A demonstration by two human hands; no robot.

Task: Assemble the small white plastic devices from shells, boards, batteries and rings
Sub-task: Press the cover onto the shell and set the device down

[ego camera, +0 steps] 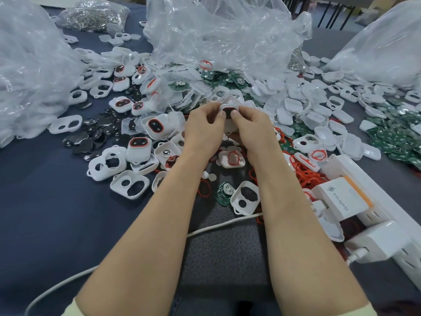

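Both hands meet at the table's middle around one small white device [228, 107] with a red ring round its dark window. My left hand [203, 131] pinches its left side between thumb and fingers. My right hand [252, 127] grips its right side, thumb pressed on the front. Finished devices [138, 148] with red rings lie to the left. Empty white front shells [129, 184] lie near my left forearm. Green boards [224, 193] lie by my right forearm and in a pile at the right [396, 133]. Loose red rings [306, 173] lie at the right.
Dark round batteries [95, 135] are scattered at left. Large clear plastic bags [223, 33] stand behind and on both sides. White back shells [303, 106] are heaped at the right. A white power strip with chargers [355, 201] and a white cable [218, 225] lie at the near right.
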